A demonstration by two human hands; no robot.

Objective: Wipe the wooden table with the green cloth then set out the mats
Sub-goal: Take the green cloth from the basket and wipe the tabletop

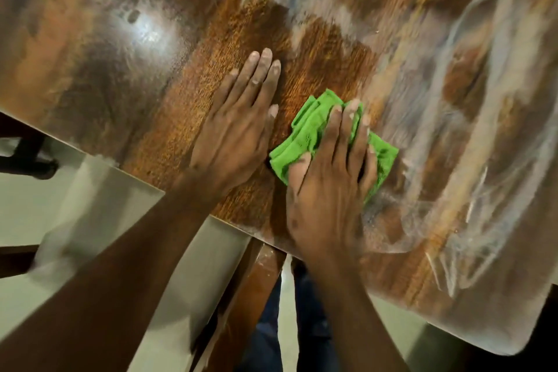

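Two hands work at the near edge of the bench [90, 75]. The right hand [329, 190] lies flat on the crumpled green cloth [311, 130], fingers [351, 118] slightly spread; the left hand [232, 136] braces just beside it, fingers together. Best to press evenly and sweep in overlapping strokes toward the cloudy streaks far right. No mats show. Blur smears the far bench, and its ends are cut off.
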